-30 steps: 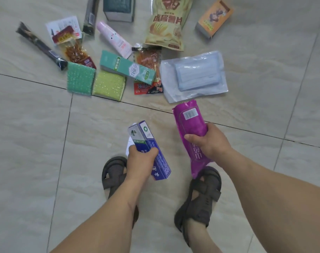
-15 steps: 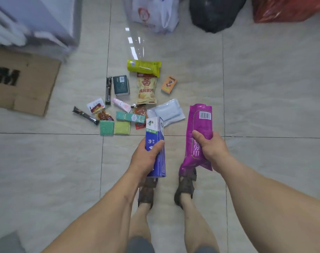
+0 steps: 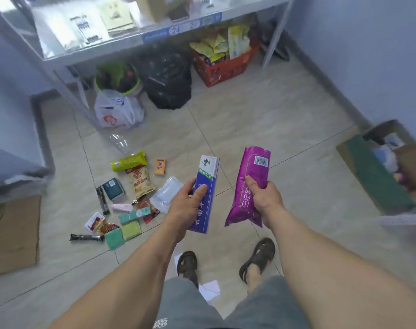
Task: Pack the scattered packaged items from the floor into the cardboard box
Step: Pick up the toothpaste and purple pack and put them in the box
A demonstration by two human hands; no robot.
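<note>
My left hand (image 3: 186,205) grips a blue and white toothpaste box (image 3: 205,186) held upright at chest height. My right hand (image 3: 265,198) grips a purple packet (image 3: 251,172) with a barcode near its top. On the floor to the left lie several packaged items: a chips bag (image 3: 139,181), a yellow-green packet (image 3: 128,161), a small orange box (image 3: 160,166), a clear plastic pouch (image 3: 165,194), green sponges (image 3: 123,233) and a teal box (image 3: 134,214). An open cardboard box (image 3: 378,176) with things inside stands at the right edge.
A metal shelf (image 3: 140,36) stands at the back, with a black bag (image 3: 167,77), a white bag (image 3: 116,110) and a red crate (image 3: 222,67) under it. Another cardboard box (image 3: 14,233) sits at the left. My sandalled feet (image 3: 258,257) are below.
I have straightened up and turned right, so the floor items look smaller and shifted left. The box at the right has come into view. Both hands still hold their items.
</note>
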